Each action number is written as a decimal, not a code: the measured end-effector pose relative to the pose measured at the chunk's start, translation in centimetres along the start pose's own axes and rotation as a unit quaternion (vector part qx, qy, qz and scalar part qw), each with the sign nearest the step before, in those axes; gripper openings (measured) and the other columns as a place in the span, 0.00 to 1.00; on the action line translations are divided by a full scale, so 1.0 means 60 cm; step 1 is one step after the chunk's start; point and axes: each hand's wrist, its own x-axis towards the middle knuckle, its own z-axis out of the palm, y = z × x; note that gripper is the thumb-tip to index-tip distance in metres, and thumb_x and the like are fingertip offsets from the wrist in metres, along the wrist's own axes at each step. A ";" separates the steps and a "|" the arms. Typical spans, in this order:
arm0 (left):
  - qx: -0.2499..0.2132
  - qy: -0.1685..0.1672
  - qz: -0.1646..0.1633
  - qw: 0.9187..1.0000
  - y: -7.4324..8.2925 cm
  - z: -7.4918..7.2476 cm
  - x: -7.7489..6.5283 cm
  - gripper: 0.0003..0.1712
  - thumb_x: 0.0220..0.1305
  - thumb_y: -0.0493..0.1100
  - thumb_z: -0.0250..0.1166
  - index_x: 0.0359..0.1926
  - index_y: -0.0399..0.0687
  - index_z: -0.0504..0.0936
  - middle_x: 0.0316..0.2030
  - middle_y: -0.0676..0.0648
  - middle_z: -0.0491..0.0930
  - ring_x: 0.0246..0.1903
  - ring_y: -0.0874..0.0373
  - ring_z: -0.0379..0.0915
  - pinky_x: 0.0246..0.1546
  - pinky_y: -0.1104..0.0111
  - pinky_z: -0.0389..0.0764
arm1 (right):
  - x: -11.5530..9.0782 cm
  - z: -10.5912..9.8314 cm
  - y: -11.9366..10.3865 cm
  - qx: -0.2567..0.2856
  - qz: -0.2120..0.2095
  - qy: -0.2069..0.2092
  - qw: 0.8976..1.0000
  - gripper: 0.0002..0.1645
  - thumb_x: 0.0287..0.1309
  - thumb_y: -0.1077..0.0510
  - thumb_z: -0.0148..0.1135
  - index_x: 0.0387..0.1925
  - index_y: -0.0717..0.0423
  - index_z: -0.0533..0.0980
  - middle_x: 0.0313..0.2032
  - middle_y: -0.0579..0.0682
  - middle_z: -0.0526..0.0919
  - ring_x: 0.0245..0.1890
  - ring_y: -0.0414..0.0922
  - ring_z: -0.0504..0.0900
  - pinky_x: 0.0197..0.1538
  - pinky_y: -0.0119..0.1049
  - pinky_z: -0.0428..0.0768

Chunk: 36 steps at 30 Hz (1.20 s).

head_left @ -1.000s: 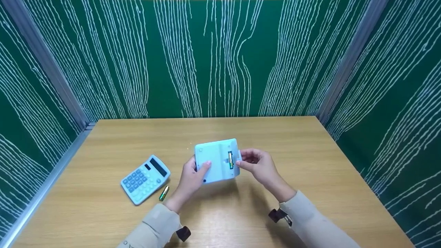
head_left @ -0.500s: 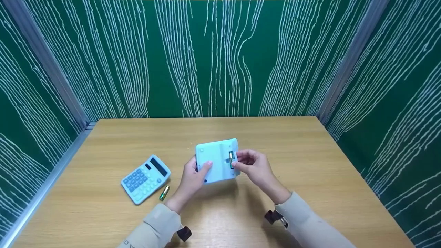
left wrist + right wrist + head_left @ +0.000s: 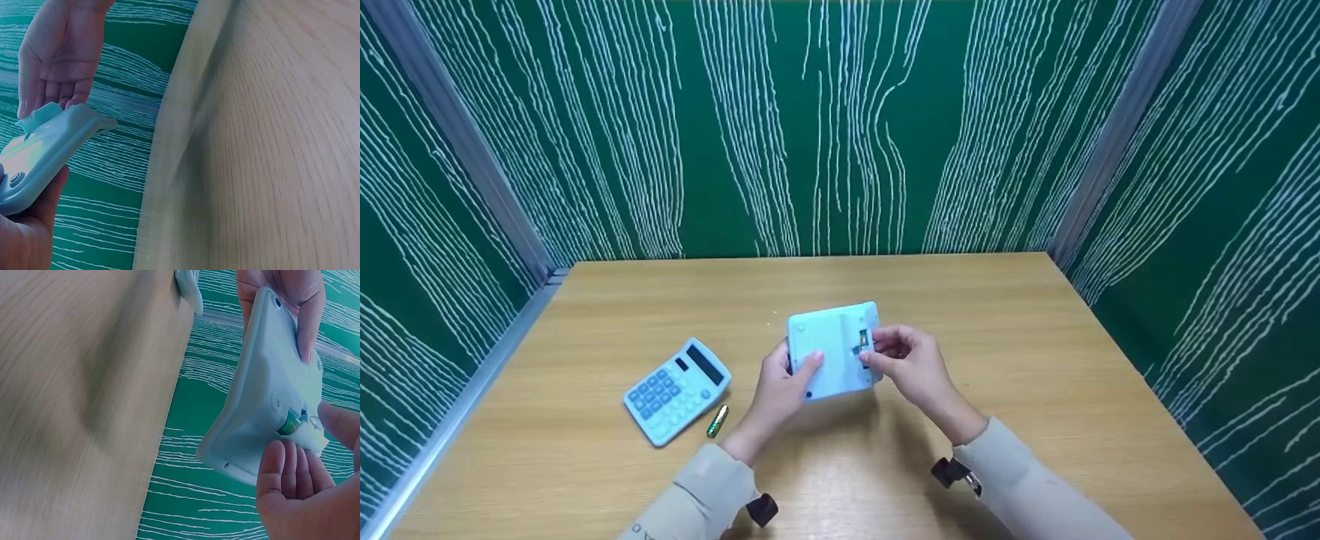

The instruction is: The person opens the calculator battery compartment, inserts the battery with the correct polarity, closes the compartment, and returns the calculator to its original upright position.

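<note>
My left hand [image 3: 778, 388] grips a pale blue calculator [image 3: 826, 341] above the table, its back turned up and the thumb lying across it. Near the calculator's right end, a green and gold battery [image 3: 289, 424] sits in the battery slot. My right hand [image 3: 916, 369] pinches a small pale blue battery cover [image 3: 40, 117] between thumb and fingers. The cover stands tilted at the slot and hides part of the battery in the head view. The keys face down, out of sight.
A second pale blue calculator [image 3: 679, 390] lies face up on the wooden table [image 3: 585, 480], left of my left hand. Beside its lower right edge lies a loose green and gold battery [image 3: 718, 421]. Green walls with white lines enclose the table at the back and sides.
My right hand has moved left with the battery cover, from the calculator's right edge to over the slot. Less of the battery shows now. The left hand and calculator have barely moved.
</note>
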 end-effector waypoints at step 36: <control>0.001 -0.040 -0.006 0.999 0.004 0.000 -0.011 0.33 0.84 0.49 0.60 0.79 0.39 0.65 0.70 0.34 0.78 0.68 0.36 0.80 0.65 0.44 0.85 | 0.001 0.001 0.001 -0.002 0.008 -0.007 1.000 0.21 0.57 0.64 0.83 0.43 0.59 0.76 0.36 0.52 0.78 0.39 0.47 0.77 0.41 0.30 0.82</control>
